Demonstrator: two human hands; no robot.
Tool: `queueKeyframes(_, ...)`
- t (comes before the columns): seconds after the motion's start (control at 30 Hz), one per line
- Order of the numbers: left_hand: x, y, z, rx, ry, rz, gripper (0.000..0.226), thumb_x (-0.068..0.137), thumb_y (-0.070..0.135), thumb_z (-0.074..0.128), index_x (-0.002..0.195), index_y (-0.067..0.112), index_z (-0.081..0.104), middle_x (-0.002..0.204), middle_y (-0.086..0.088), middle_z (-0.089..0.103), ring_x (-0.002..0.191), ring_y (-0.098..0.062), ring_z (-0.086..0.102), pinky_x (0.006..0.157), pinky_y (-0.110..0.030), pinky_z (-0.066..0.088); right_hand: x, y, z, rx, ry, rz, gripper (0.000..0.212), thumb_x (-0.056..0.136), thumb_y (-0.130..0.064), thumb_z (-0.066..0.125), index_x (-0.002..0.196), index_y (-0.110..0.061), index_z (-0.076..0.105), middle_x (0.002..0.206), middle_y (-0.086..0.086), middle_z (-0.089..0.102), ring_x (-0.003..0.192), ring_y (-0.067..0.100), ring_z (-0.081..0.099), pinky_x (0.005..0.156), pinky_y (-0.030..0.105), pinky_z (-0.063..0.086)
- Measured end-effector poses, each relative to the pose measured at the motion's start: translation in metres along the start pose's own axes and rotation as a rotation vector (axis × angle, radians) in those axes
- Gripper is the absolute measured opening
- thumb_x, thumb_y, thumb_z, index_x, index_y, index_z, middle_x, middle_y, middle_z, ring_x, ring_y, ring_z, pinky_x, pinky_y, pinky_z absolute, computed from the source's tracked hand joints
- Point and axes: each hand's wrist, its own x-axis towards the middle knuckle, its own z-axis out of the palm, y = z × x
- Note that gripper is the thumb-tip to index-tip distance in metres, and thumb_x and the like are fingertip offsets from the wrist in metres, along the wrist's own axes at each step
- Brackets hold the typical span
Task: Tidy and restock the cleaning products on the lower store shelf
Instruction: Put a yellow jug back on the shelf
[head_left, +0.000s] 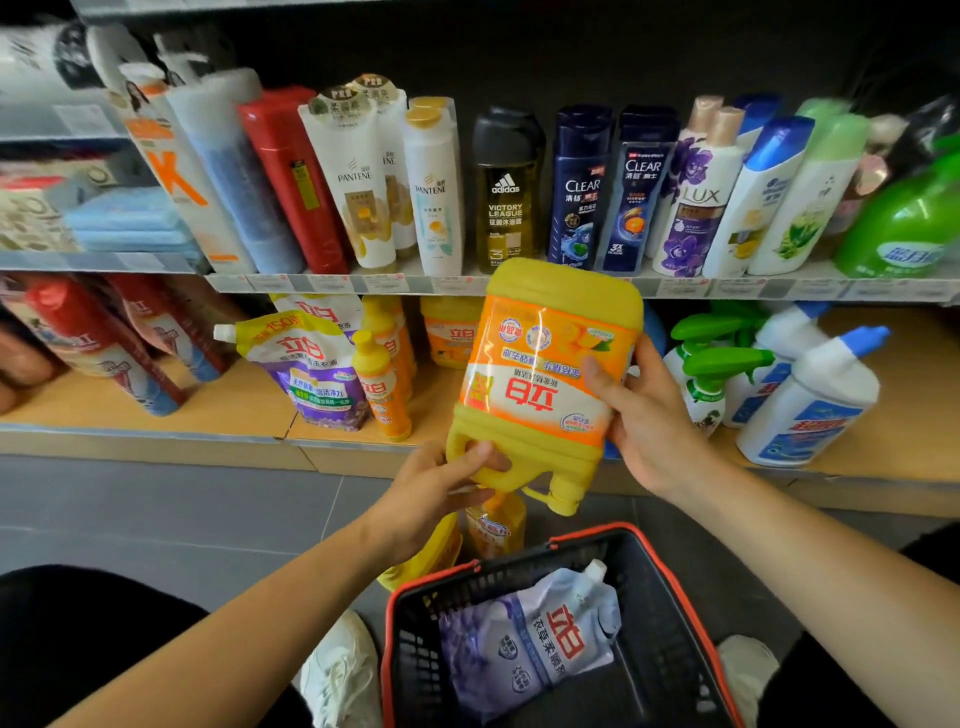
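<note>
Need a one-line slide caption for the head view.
Left hand and right hand hold an upside-down yellow detergent jug before the lower shelf, near a basket holding a refill pouch.

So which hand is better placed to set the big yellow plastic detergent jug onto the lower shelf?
Left, probably. The left hand grips the handle of the big yellow plastic detergent jug, held cap-down; the right hand only clasps its side.

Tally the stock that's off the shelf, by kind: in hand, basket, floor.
yellow jug, held by left hand and right hand: 1
pouch in basket: 1
yellow bottles on floor, partly hidden: 2
Total: 4
</note>
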Motion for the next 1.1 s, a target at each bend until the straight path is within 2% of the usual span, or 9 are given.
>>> queueKeyframes(0.13, -0.002, 0.014, -0.017, -0.155, 0.164, 0.164, 0.038, 0.082, 0.035, 0.074, 0.103, 0.006, 0.063, 0.094, -0.010, 0.072, 0.094, -0.022, 0.070, 0.077, -0.028, 0.058, 0.008, 0.011, 0.000, -0.054, -0.037, 0.022, 0.078, 0.077, -0.016, 0.075, 0.143, -0.031, 0.037, 0.134, 0.004, 0.062, 0.116, 0.028, 0.065, 0.081, 0.059, 0.057)
queueKeyframes(0.27, -0.006, 0.033, -0.039, -0.147, 0.243, 0.295, 0.059, 0.072, 0.029, 0.089, 0.120, 0.007, 0.065, 0.116, -0.010, 0.073, 0.108, -0.023, 0.071, 0.085, -0.034, 0.060, 0.017, 0.033, -0.005, -0.108, -0.034, 0.184, 0.063, 0.071, -0.014, 0.078, 0.128, -0.026, 0.053, 0.118, 0.008, 0.072, 0.108, 0.030, 0.069, 0.089, 0.056, 0.056)
queueKeyframes(0.4, -0.013, 0.049, -0.059, -0.097, 0.345, 0.399, 0.038, 0.064, 0.037, 0.090, 0.096, 0.025, 0.072, 0.101, -0.002, 0.076, 0.097, -0.017, 0.073, 0.076, -0.027, 0.059, 0.025, 0.056, -0.004, -0.308, -0.148, 0.380, 0.050, 0.075, -0.019, 0.080, 0.122, -0.019, 0.061, 0.110, 0.012, 0.074, 0.100, 0.027, 0.073, 0.086, 0.042, 0.059)
queueKeyframes(0.47, -0.016, 0.053, -0.067, 0.030, 0.435, 0.421, 0.033, 0.061, 0.043, 0.091, 0.082, 0.029, 0.071, 0.092, 0.001, 0.075, 0.089, -0.014, 0.073, 0.072, -0.026, 0.059, 0.028, 0.069, -0.002, -0.552, -0.211, 0.338, 0.041, 0.080, -0.011, 0.079, 0.119, -0.012, 0.065, 0.102, 0.009, 0.076, 0.093, 0.021, 0.073, 0.082, 0.034, 0.059)
queueKeyframes(0.57, -0.022, 0.052, -0.078, 0.285, 0.505, 0.430, 0.037, 0.062, 0.040, 0.094, 0.076, 0.019, 0.067, 0.083, -0.001, 0.073, 0.078, -0.010, 0.070, 0.067, -0.026, 0.058, 0.034, 0.081, 0.001, -0.859, -0.230, 0.207, 0.028, 0.080, -0.004, 0.080, 0.105, -0.012, 0.070, 0.101, 0.014, 0.074, 0.093, 0.020, 0.070, 0.093, 0.037, 0.056)
queueKeyframes(0.7, -0.025, 0.048, -0.099, 0.472, 0.576, 0.333, 0.036, 0.069, 0.037, 0.092, 0.076, 0.012, 0.067, 0.079, -0.005, 0.071, 0.080, -0.022, 0.068, 0.069, -0.042, 0.058, 0.057, 0.081, 0.006, -1.059, -0.240, 0.129, 0.028, 0.082, -0.012, 0.079, 0.109, -0.014, 0.072, 0.098, 0.005, 0.073, 0.089, 0.014, 0.069, 0.090, 0.036, 0.057)
queueKeyframes(0.83, -0.021, 0.040, -0.125, 0.600, 0.560, 0.205, 0.037, 0.071, 0.038, 0.091, 0.084, 0.009, 0.073, 0.087, -0.008, 0.073, 0.088, -0.027, 0.068, 0.076, -0.050, 0.059, 0.090, 0.083, 0.020, -1.142, -0.251, 0.046, 0.037, 0.085, -0.017, 0.077, 0.120, -0.010, 0.068, 0.110, 0.009, 0.071, 0.094, 0.020, 0.068, 0.090, 0.039, 0.056)
queueKeyframes(0.97, -0.008, 0.019, -0.144, 0.648, 0.535, 0.042, 0.030, 0.078, 0.032, 0.086, 0.087, 0.008, 0.073, 0.083, -0.007, 0.074, 0.082, -0.025, 0.069, 0.077, -0.047, 0.057, 0.126, 0.097, 0.038, -1.119, -0.229, 0.042, 0.050, 0.086, -0.023, 0.077, 0.131, -0.011, 0.060, 0.124, 0.009, 0.065, 0.101, 0.025, 0.067, 0.092, 0.045, 0.055)
queueKeyframes(1.1, 0.011, -0.009, -0.156, 0.661, 0.491, -0.133, 0.025, 0.085, 0.031, 0.080, 0.086, 0.007, 0.074, 0.075, -0.007, 0.076, 0.079, -0.025, 0.072, 0.079, -0.045, 0.059, 0.156, 0.125, 0.045, -1.061, -0.152, 0.108, 0.067, 0.084, -0.029, 0.078, 0.142, -0.013, 0.049, 0.138, 0.009, 0.056, 0.117, 0.024, 0.058, 0.096, 0.036, 0.049)
